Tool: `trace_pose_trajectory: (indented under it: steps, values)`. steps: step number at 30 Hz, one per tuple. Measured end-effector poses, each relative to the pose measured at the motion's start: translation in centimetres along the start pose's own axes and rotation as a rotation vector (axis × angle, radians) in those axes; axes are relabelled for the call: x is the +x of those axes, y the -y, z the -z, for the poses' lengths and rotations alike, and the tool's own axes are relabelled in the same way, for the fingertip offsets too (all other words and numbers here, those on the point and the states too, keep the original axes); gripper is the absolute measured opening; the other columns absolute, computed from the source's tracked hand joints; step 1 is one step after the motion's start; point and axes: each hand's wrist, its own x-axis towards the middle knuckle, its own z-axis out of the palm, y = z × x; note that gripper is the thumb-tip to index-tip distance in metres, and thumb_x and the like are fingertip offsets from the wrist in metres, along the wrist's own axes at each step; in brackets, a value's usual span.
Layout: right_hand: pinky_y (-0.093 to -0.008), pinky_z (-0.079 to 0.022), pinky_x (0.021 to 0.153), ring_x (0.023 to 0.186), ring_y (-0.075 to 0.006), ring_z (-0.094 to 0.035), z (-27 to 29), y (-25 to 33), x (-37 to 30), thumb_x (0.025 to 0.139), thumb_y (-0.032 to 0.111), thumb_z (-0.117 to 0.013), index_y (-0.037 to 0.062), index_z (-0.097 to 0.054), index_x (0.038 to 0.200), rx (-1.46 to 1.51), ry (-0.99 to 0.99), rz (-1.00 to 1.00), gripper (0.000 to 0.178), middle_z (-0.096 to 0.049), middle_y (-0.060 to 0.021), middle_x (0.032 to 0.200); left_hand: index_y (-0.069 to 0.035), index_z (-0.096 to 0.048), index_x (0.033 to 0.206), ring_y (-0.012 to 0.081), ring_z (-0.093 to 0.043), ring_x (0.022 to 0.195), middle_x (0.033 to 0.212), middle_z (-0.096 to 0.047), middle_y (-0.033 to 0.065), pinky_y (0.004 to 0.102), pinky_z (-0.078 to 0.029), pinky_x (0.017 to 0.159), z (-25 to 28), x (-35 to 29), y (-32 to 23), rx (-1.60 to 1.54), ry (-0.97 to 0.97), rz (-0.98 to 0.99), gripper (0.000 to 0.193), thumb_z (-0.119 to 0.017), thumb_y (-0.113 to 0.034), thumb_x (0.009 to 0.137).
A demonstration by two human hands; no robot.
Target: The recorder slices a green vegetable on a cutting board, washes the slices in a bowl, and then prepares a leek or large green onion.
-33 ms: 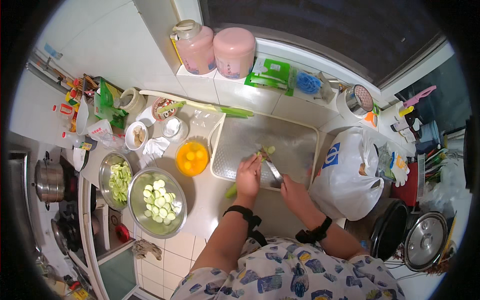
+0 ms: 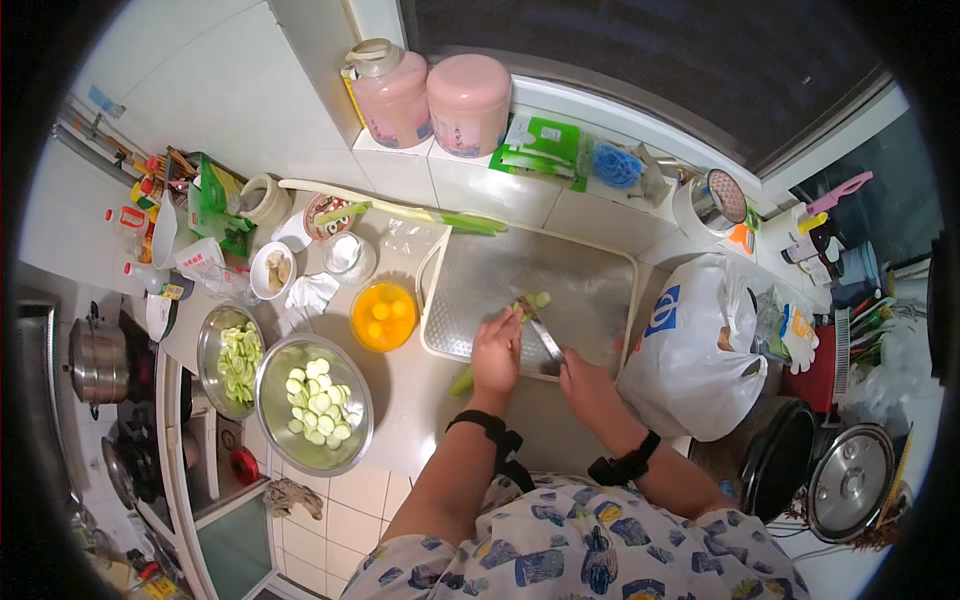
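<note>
My right hand (image 2: pixel 588 385) is closed round the handle of a kitchen knife (image 2: pixel 546 342), its blade angled toward my left fingertips. With bent fingers, my left hand (image 2: pixel 496 352) holds down a green vegetable piece (image 2: pixel 518 308), mostly hidden beneath them. Pale green cut pieces (image 2: pixel 541 299) lie just past the blade. Both hands work over a metal cutting board (image 2: pixel 590 265) with a cream rim. Another green vegetable piece (image 2: pixel 462 382) rests on the counter beside my left wrist.
Left of the board stand a bowl of egg yolks (image 2: pixel 383 337), a large steel bowl (image 2: pixel 362 437) of round pale green slices and a smaller steel bowl (image 2: pixel 208 390) of green slices. A white plastic bag (image 2: pixel 700 350) bulges at the right. Green stalks (image 2: pixel 470 223) touch the far edge.
</note>
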Motion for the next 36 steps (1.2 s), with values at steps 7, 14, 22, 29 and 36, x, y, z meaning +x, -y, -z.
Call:
trace_pose_trajectory:
  steps: [7, 14, 22, 29, 36]
  values:
    - [-0.05, -0.043, 0.067, 0.077, -0.0419, -0.056, -1.3, -1.1, 1.2, 0.087, 0.015, -0.044, 0.0008, -0.047, 0.104, 0.048, -0.196, 0.247, 0.022, -0.058, -0.025, 0.082, -0.01, -0.066, 0.105, 0.0305, -0.054, 0.081, 0.092, -0.059, 0.0117, 0.038, -0.045, 0.073, 1.4, 0.0, -1.1, 0.066, 0.021, -0.076, 0.037, -0.056, 0.001, 0.071]
    - [-0.05, -0.041, 0.065, 0.076, -0.0435, -0.054, -1.5, -1.9, 1.6, 0.086, 0.013, -0.047, 0.0008, -0.046, 0.109, 0.059, -0.107, 0.176, 0.026, -0.057, -0.0263, 0.081, -0.011, -0.065, 0.106, 0.0302, -0.054, 0.082, 0.09, -0.059, 0.0122, 0.0379, -0.045, 0.073, 1.2, 0.0, -1.0, 0.036, 0.059, -0.039, 0.039, -0.056, 0.002, 0.071]
    - [-0.0498, -0.041, 0.063, 0.073, -0.0433, -0.055, -0.9, -1.0, 0.6, 0.086, 0.013, -0.047, 0.0001, -0.047, 0.107, 0.0, -0.031, 0.083, 0.025, -0.057, -0.0252, 0.078, -0.01, -0.066, 0.106, 0.0304, -0.054, 0.082, 0.091, -0.059, 0.0127, 0.0374, -0.045, 0.074, 0.6, -0.2, -0.4, -0.024, 0.002, 0.004, 0.039, -0.056, 0.004, 0.071]
    - [-0.0494, -0.043, 0.063, 0.072, -0.0426, -0.056, -1.3, -1.6, 0.9, 0.087, 0.014, -0.047, 0.0009, -0.046, 0.113, 0.038, -0.113, 0.185, 0.029, -0.057, -0.0256, 0.078, -0.009, -0.068, 0.101, 0.0293, -0.056, 0.08, 0.089, -0.061, 0.0124, 0.036, -0.046, 0.073, 0.4, 0.0, -0.2, -0.045, -0.037, -0.005, 0.035, -0.058, 0.004, 0.07]
    - [-0.0498, -0.043, 0.064, 0.073, -0.0432, -0.056, -1.4, -1.9, 1.8, 0.087, 0.014, -0.046, 0.0009, -0.046, 0.113, 0.036, -0.205, 0.252, 0.029, -0.057, -0.0269, 0.079, -0.008, -0.068, 0.1, 0.0284, -0.057, 0.081, 0.086, -0.062, 0.0113, 0.0357, -0.047, 0.073, 0.1, 0.4, -0.7, -0.032, -0.048, -0.02, 0.032, -0.059, 0.004, 0.071]
